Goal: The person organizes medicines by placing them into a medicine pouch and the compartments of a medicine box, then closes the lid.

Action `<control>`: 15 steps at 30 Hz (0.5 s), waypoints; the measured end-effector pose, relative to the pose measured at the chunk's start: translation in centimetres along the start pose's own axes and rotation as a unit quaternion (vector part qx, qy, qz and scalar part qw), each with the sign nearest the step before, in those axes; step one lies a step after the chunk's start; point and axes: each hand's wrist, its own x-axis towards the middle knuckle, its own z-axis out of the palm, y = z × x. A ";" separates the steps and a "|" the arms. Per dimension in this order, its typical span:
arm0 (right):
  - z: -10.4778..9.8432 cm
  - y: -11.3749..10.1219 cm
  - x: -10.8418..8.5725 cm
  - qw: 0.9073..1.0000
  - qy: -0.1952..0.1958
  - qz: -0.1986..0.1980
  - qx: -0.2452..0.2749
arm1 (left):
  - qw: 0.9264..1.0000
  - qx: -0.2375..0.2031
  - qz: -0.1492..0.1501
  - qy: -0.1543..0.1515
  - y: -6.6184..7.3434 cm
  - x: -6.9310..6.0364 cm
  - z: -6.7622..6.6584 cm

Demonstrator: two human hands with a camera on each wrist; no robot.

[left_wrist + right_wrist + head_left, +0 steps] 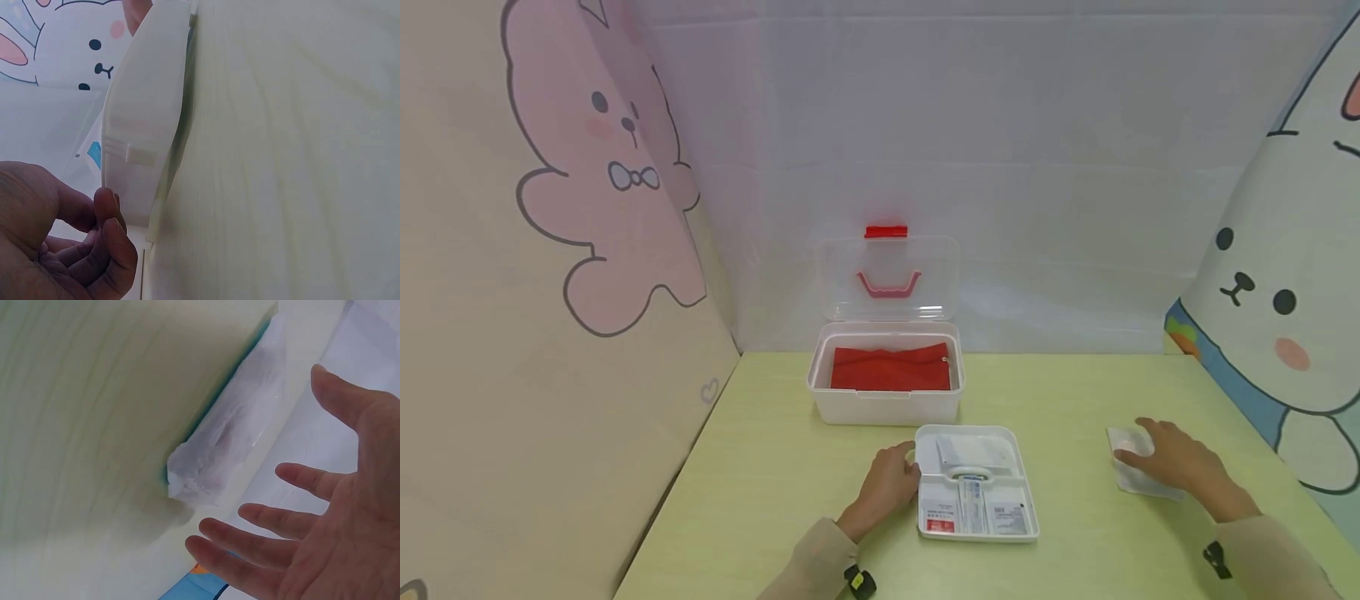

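Observation:
My left hand is at the left edge of a white compartment tray, its curled fingers at the tray's rim in the left wrist view. In the tray lie a clear-wrapped white packet, a slim printed packet and small printed sachets. At the right, my right hand hovers over a flat white packet on the table. In the right wrist view its fingers are spread, apart from that packet, which has a teal edge.
Behind the tray stands a white box with a red pouch inside. Its clear lid, with red handle and latch, is raised against the back sheet. Printed walls border the table on both sides.

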 end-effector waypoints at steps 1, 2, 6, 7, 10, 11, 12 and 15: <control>0.1 0.1 0.0 1.000 -0.006 0.006 0.001 | 1.000 -0.001 -0.001 -0.001 0.0 0.0 0.0; 0.2 0.2 0.1 1.000 -0.011 0.011 0.002 | 1.000 -0.002 -0.002 -0.002 0.0 0.0 0.0; 0.5 0.4 0.1 0.999 -0.027 0.030 0.009 | 1.000 -0.004 -0.008 -0.007 0.1 0.0 -0.1; 0.5 0.4 0.1 0.999 -0.028 0.032 0.011 | 1.000 -0.004 -0.008 -0.007 0.1 0.0 -0.1; 0.4 0.4 0.0 0.998 -0.031 0.042 0.019 | 1.000 -0.002 -0.007 -0.004 0.1 0.1 0.0; 0.4 0.4 0.0 0.998 -0.032 0.046 0.022 | 1.000 -0.001 -0.007 -0.003 0.0 0.1 0.1; 0.4 0.4 0.0 0.998 -0.035 0.048 0.023 | 1.000 0.000 -0.008 -0.002 0.0 0.2 0.1; 0.3 0.3 -0.1 0.997 -0.038 0.055 0.029 | 1.000 -0.003 -0.011 -0.003 -0.1 0.2 0.2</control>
